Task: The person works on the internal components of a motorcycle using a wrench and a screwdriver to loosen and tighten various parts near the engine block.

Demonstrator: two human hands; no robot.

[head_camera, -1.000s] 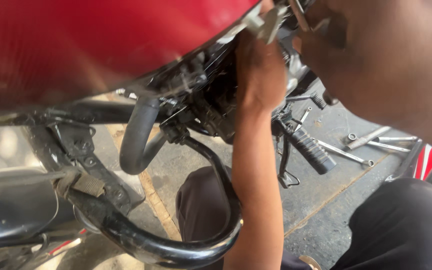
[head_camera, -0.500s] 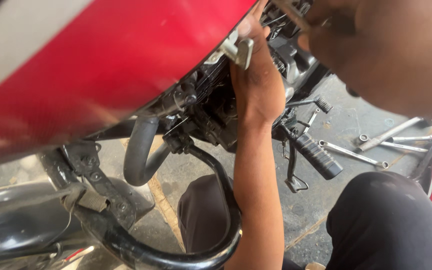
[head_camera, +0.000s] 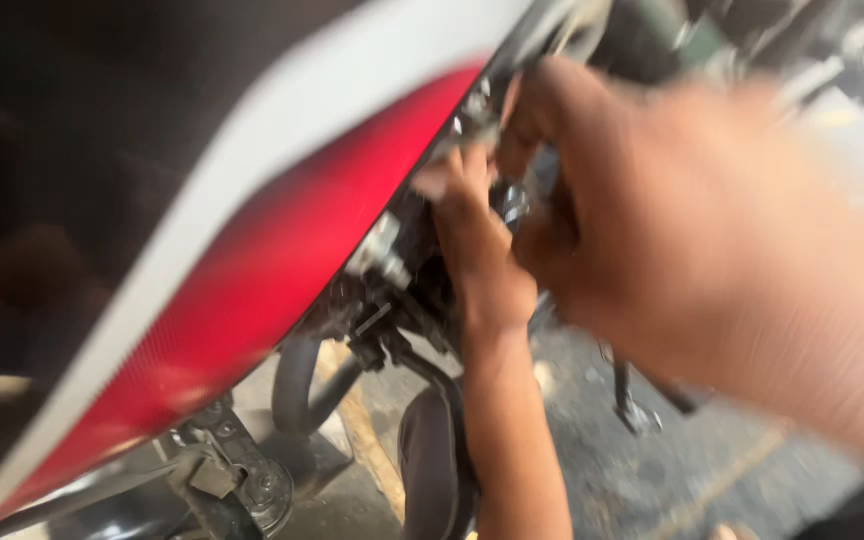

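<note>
A motorcycle's red tank (head_camera: 282, 270) with a white stripe fills the left of the blurred view. My left hand (head_camera: 477, 250) reaches up from below into the dark engine parts (head_camera: 392, 290) under the tank, fingers pressed against them. My right hand (head_camera: 652, 220) is large in the foreground, just right of the left hand. Its fingers curl around a small shiny metal piece (head_camera: 514, 205) between the two hands. Whether the left hand grips anything is hidden by blur.
A black curved frame tube (head_camera: 297, 385) and a bracket (head_camera: 242, 470) sit below the tank. The side stand (head_camera: 632, 400) reaches down to the grey concrete floor (head_camera: 712, 470). My dark trouser knee (head_camera: 427, 460) is beside the left forearm.
The view has swung closer and tilted, so the tank now covers more of the picture. My right hand has come down next to the left hand. The spanners on the floor are out of view.
</note>
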